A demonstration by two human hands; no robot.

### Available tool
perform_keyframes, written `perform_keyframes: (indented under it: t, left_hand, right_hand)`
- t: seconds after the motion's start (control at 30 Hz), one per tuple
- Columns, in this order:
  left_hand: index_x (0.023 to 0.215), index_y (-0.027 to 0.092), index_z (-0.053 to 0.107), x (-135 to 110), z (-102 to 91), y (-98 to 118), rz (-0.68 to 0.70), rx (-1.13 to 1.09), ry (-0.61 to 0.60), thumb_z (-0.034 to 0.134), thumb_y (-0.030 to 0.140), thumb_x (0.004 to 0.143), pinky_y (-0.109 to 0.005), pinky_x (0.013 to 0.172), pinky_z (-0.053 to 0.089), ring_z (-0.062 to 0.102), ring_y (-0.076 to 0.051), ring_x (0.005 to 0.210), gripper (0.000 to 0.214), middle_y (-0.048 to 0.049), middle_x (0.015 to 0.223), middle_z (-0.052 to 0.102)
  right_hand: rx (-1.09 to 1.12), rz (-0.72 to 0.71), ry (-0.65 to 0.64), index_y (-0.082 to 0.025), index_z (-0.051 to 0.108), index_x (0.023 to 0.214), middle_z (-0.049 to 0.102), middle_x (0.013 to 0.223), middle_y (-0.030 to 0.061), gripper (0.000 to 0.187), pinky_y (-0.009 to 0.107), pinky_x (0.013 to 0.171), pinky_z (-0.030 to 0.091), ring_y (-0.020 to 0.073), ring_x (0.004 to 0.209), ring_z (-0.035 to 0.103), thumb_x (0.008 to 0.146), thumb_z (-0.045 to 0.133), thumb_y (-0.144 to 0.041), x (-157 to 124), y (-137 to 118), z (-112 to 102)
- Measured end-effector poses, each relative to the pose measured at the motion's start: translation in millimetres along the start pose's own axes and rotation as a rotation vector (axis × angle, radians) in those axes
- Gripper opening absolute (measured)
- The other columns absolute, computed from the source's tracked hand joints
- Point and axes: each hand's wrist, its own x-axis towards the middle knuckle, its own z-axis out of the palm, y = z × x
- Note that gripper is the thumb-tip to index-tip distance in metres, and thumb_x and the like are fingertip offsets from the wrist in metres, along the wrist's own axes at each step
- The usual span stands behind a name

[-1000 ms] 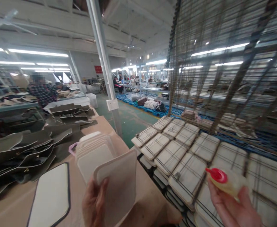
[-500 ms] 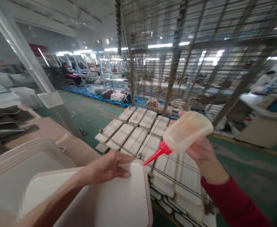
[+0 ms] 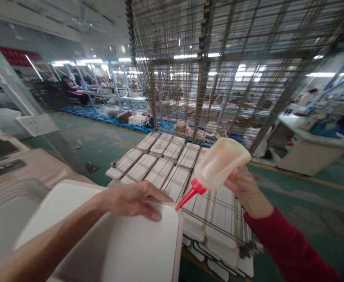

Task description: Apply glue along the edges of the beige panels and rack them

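My left hand [image 3: 136, 201] pinches the upper edge of a pale, rounded-corner panel [image 3: 142, 246], thumb on its near face and fingers behind. My right hand [image 3: 242, 182] is wrapped round a translucent squeeze bottle [image 3: 221, 162] with yellowish contents, tipped downward. The bottle's red nozzle [image 3: 186, 197] points left and down, its tip at the panel's top right corner, on or just over the rim. Another white panel [image 3: 69, 199] lies behind my left forearm. More stacked panels [image 3: 10, 207] stand at the far left.
A wire rack [image 3: 201, 98] rises ahead, with several pale panels [image 3: 148, 168] laid in rows on its lower shelves. A metal post with a socket box [image 3: 38, 124] stands left beside a brown-covered table [image 3: 48, 162]. Blue pallets [image 3: 101, 114] and a workbench [image 3: 310, 149] lie beyond.
The nozzle tip has come down to the panel's corner, the bottle shifting slightly left. My left hand keeps its hold on the panel. The whole view has swung a little to the right.
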Motion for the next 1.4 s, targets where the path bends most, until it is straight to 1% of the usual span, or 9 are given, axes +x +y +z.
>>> perform_keyframes:
  t: [0.13, 0.27, 0.37, 0.6, 0.8, 1.0, 1.1, 1.3, 1.4]
  left_hand:
    - [0.115, 0.014, 0.066, 1, -1.0, 3, 0.021, -0.031, -0.049, 0.064, 0.025, 0.081, -0.029, 0.088, 0.047, 0.061, -0.026, 0.104, 0.036, -0.0084, 0.113, 0.069]
    - [0.115, 0.012, 0.066, -1, 0.0, 6, 0.032, -0.038, -0.067, 0.065, 0.028, 0.082, -0.029, 0.088, 0.047, 0.061, -0.025, 0.103, 0.037, -0.0096, 0.112, 0.069]
    - [0.115, 0.011, 0.066, -3, 0.8, 8, 0.039, -0.048, -0.07, 0.064, 0.032, 0.082, -0.029, 0.089, 0.046, 0.061, -0.025, 0.103, 0.039, -0.0108, 0.113, 0.068]
    - [0.117, 0.012, 0.065, -9, 0.3, 5, 0.042, -0.052, -0.048, 0.064, 0.033, 0.082, -0.028, 0.087, 0.047, 0.061, -0.024, 0.103, 0.042, -0.0105, 0.114, 0.068]
    - [0.116, 0.014, 0.066, -17, 1.7, 0, 0.025, -0.057, 0.026, 0.065, 0.029, 0.081, -0.03, 0.088, 0.046, 0.061, -0.025, 0.103, 0.038, -0.0083, 0.114, 0.069]
    - [0.117, 0.017, 0.065, -22, 2.8, -2, 0.015, -0.194, 0.063, 0.065, 0.029, 0.081, -0.024, 0.078, 0.05, 0.064, -0.021, 0.094, 0.038, -0.0059, 0.109, 0.07]
    - [0.115, 0.016, 0.067, -24, 2.6, -2, 0.012, -0.222, 0.095, 0.066, 0.032, 0.08, -0.023, 0.074, 0.051, 0.066, -0.02, 0.089, 0.038, -0.0064, 0.105, 0.072]
    - [0.111, 0.017, 0.067, -30, 0.7, -11, -0.022, -0.31, 0.129, 0.069, 0.035, 0.077, -0.02, 0.059, 0.051, 0.067, -0.017, 0.071, 0.039, -0.0056, 0.094, 0.073]
    - [0.109, 0.017, 0.068, -33, -0.6, -14, -0.015, -0.354, 0.138, 0.069, 0.033, 0.077, -0.021, 0.059, 0.052, 0.068, -0.018, 0.072, 0.036, -0.0052, 0.092, 0.073]
  right_hand:
    - [0.036, 0.007, -0.034, -0.031, 0.07, 0.079, 0.075, 0.081, -0.0035, 0.036, 0.046, 0.087, 0.054, 0.0236, 0.078, 0.071, 0.049, 0.086, -0.042, 1, 1, -1]
    - [0.058, 0.043, -0.071, -0.031, 0.07, 0.082, 0.075, 0.082, -0.0031, 0.039, 0.046, 0.088, 0.053, 0.0244, 0.082, 0.071, 0.048, 0.086, -0.043, 4, 2, 0]
    - [0.05, 0.034, -0.069, -0.032, 0.07, 0.08, 0.075, 0.078, -0.0046, 0.039, 0.044, 0.087, 0.054, 0.0223, 0.075, 0.071, 0.047, 0.087, -0.042, 6, 2, 2]
    - [0.003, 0.047, -0.054, -0.033, 0.07, 0.08, 0.074, 0.075, -0.0052, 0.04, 0.04, 0.079, 0.058, 0.021, 0.071, 0.07, 0.046, 0.086, -0.045, 1, 1, 6]
    - [0.018, -0.023, -0.002, -0.031, 0.068, 0.074, 0.073, 0.075, -0.006, 0.033, 0.043, 0.085, 0.056, 0.0205, 0.069, 0.069, 0.048, 0.086, -0.041, -7, 1, 14]
    - [0.029, -0.072, 0.047, -0.035, 0.068, 0.088, 0.074, 0.077, -0.0057, 0.043, 0.043, 0.081, 0.057, 0.0207, 0.068, 0.069, 0.05, 0.085, -0.042, -17, 5, 21]
    - [0.03, -0.129, 0.115, -0.033, 0.068, 0.084, 0.073, 0.073, -0.005, 0.04, 0.039, 0.076, 0.059, 0.0195, 0.065, 0.068, 0.049, 0.086, -0.04, -19, 7, 23]
    - [0.068, -0.132, 0.049, -0.031, 0.069, 0.08, 0.074, 0.075, -0.0045, 0.031, 0.033, 0.066, 0.06, 0.0168, 0.063, 0.068, 0.053, 0.085, -0.034, -21, 10, 28]
    - [0.085, -0.151, 0.095, -0.032, 0.069, 0.078, 0.073, 0.074, -0.0053, 0.033, 0.03, 0.065, 0.06, 0.0156, 0.064, 0.067, 0.051, 0.086, -0.033, -20, 11, 30]
